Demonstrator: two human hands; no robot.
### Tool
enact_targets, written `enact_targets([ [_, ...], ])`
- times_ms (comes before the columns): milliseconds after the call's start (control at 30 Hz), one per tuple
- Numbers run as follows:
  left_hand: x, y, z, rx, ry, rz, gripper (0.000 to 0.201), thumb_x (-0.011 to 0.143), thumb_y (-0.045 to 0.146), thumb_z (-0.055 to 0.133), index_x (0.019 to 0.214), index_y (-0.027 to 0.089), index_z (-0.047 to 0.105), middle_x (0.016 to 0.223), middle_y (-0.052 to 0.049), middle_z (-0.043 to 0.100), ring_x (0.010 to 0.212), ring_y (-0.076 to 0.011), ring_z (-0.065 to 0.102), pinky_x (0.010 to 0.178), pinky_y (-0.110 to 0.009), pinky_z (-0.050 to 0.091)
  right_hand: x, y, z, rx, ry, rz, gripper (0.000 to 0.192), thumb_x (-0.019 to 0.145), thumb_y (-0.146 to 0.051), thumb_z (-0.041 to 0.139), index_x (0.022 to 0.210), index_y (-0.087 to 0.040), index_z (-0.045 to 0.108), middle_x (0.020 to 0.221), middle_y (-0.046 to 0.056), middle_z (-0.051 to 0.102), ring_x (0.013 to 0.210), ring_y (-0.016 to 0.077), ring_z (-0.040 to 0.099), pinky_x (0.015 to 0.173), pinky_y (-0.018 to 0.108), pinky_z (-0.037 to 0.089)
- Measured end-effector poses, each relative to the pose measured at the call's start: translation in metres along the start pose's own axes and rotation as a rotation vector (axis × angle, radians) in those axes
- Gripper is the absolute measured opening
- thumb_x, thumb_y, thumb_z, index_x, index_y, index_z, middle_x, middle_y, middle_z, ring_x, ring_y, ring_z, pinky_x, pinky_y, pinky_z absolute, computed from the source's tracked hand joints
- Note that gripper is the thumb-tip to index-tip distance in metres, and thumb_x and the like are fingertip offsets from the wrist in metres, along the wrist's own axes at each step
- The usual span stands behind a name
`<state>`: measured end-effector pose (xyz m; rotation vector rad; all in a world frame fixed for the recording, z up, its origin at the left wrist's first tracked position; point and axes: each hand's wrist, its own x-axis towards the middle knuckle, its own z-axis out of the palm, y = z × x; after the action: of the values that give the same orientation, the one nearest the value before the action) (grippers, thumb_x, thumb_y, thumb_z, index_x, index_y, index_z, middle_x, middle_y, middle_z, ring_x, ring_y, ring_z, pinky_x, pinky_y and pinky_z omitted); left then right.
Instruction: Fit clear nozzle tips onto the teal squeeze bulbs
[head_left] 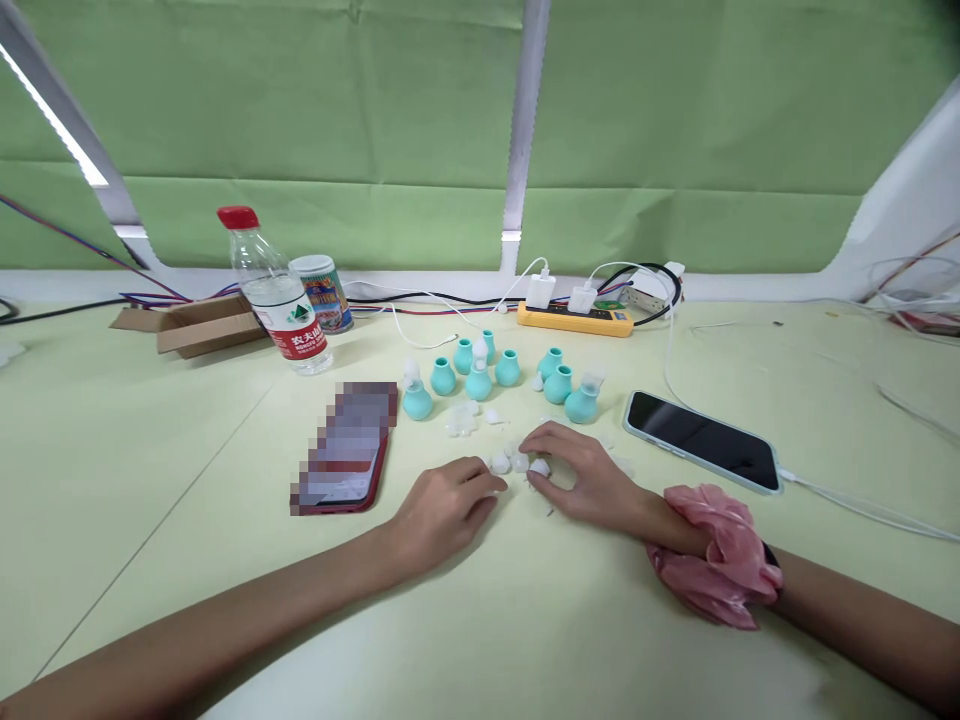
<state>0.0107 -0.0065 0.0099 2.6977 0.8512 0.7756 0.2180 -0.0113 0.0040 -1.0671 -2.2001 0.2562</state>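
A: Where do the 2 hands sit?

B: Both rest low on the pale yellow-green surface [525, 620], just in front of the cluster of small teal rubber bulbs [507, 368]. The left hand [442, 508] lies palm down, fingers loosely curled, its fingertips beside the small white translucent caps [510, 462]. I cannot tell whether it grips one.

A: And the other?

B: The right hand [589, 482] arches over those same caps, fingers bent, its fingertips touching a white cap [539, 467]. A pink fabric scrunchie [720, 560] wraps its wrist.

A: Where are the caps, taking the bulbs as the mark?

B: Just nearer to the person than the bulbs, between the 2 hands. More white bits [463, 418] lie closer to the bulbs.

A: What else is around the bulbs?

B: Left of them lies a red-cased phone [346, 450], and further left and behind stand a clear plastic water bottle with a red cap [277, 295] and a printed tin can [322, 292]. Right of them lies a dark-screened phone in a pale case [701, 440], on a white cable. Behind them runs a yellow power strip [576, 318] with white chargers.
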Motion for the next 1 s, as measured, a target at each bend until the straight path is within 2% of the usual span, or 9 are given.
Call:
enact_targets([
  [167, -0.004, -0.003, 0.01, -0.122, 0.11, -0.121, 0.017, 0.076, 0.013, 0.048, 0.089, 0.013, 0.059, 0.076, -0.006, 0.062, 0.063, -0.013, 0.058, 0.056, -0.023, 0.049, -0.004, 0.002, 0.003, -0.062, -0.043, -0.009, 0.026, 0.072, -0.018, 0.049, 0.097, -0.018, 0.053, 0.085, 0.008, 0.061, 0.08, 0.0187, 0.056, 0.069, 0.032, 0.047],
  [300, -0.003, -0.005, 0.01, -0.152, 0.12, -0.165, 0.019, 0.075, 0.013, 0.048, 0.09, 0.013, 0.059, 0.078, -0.007, 0.064, 0.065, -0.0138, 0.059, 0.058, -0.025, 0.05, -0.002, -0.003, -0.006, -0.197, -0.07, -0.032, 0.025, 0.073, -0.02, 0.047, 0.096, -0.016, 0.057, 0.082, 0.008, 0.063, 0.075, 0.0186, 0.058, 0.067, 0.031, 0.045],
  [367, -0.004, -0.006, 0.011, -0.133, 0.12, -0.138, 0.018, 0.075, 0.012, 0.048, 0.089, 0.013, 0.06, 0.082, -0.008, 0.065, 0.072, -0.0161, 0.06, 0.063, -0.028, 0.051, 0.003, -0.01, -0.022, -0.333, -0.102, -0.018, 0.021, 0.072, -0.018, 0.044, 0.084, -0.015, 0.061, 0.071, 0.007, 0.064, 0.067, 0.0182, 0.058, 0.062, 0.029, 0.042],
  [433, -0.004, -0.006, 0.012, -0.111, 0.116, -0.102, 0.019, 0.075, 0.011, 0.048, 0.09, 0.013, 0.06, 0.085, -0.008, 0.065, 0.078, -0.018, 0.06, 0.067, -0.031, 0.05, 0.008, -0.017, -0.045, -0.508, -0.188, 0.094, 0.018, 0.069, -0.018, 0.043, 0.065, -0.017, 0.061, 0.056, 0.005, 0.059, 0.055, 0.0167, 0.055, 0.053, 0.027, 0.037],
  [567, -0.004, -0.007, 0.012, -0.076, 0.071, -0.068, 0.02, 0.076, 0.009, 0.046, 0.091, 0.014, 0.058, 0.085, -0.007, 0.066, 0.077, -0.0182, 0.058, 0.065, -0.031, 0.05, 0.016, -0.015, -0.091, -0.788, -0.381, 0.345, 0.026, 0.07, -0.021, 0.039, 0.045, -0.018, 0.044, 0.041, 0.002, 0.045, 0.041, 0.0143, 0.045, 0.043, 0.025, 0.024],
  [633, -0.003, -0.007, 0.012, -0.07, 0.062, -0.058, 0.02, 0.076, 0.009, 0.045, 0.09, 0.014, 0.058, 0.085, -0.006, 0.066, 0.078, -0.018, 0.057, 0.065, -0.031, 0.05, 0.017, -0.005, -0.103, -0.717, -0.499, 0.413, 0.026, 0.072, -0.021, 0.036, 0.046, -0.018, 0.039, 0.043, 0.001, 0.044, 0.04, 0.0129, 0.044, 0.042, 0.025, 0.024],
  [767, -0.004, -0.008, 0.012, -0.065, 0.07, -0.057, 0.019, 0.077, 0.009, 0.044, 0.088, 0.014, 0.059, 0.083, -0.007, 0.063, 0.079, -0.0171, 0.056, 0.067, -0.03, 0.049, 0.017, 0.023, -0.113, -0.344, -0.716, 0.593, 0.021, 0.075, -0.023, 0.034, 0.056, -0.017, 0.039, 0.057, 0.0, 0.047, 0.037, 0.0089, 0.048, 0.043, 0.024, 0.032],
  [867, -0.004, -0.006, 0.011, -0.029, 0.089, -0.082, 0.019, 0.078, 0.012, 0.045, 0.091, 0.014, 0.058, 0.083, -0.007, 0.061, 0.078, -0.017, 0.055, 0.065, -0.029, 0.049, 0.018, 0.036, -0.119, -0.198, -0.735, 0.649, 0.019, 0.074, -0.024, 0.036, 0.057, -0.017, 0.038, 0.062, -0.001, 0.045, 0.04, 0.0096, 0.051, 0.045, 0.024, 0.035],
  [1000, -0.003, -0.001, 0.009, 0.088, 0.045, -0.177, 0.021, 0.078, 0.021, 0.048, 0.095, 0.015, 0.057, 0.084, -0.007, 0.059, 0.079, -0.0195, 0.054, 0.06, -0.03, 0.048, 0.02, 0.039, -0.128, -0.18, -0.733, 0.722, 0.016, 0.073, -0.022, 0.037, 0.058, -0.017, 0.038, 0.068, 0.001, 0.045, 0.042, 0.0106, 0.051, 0.044, 0.025, 0.035],
])
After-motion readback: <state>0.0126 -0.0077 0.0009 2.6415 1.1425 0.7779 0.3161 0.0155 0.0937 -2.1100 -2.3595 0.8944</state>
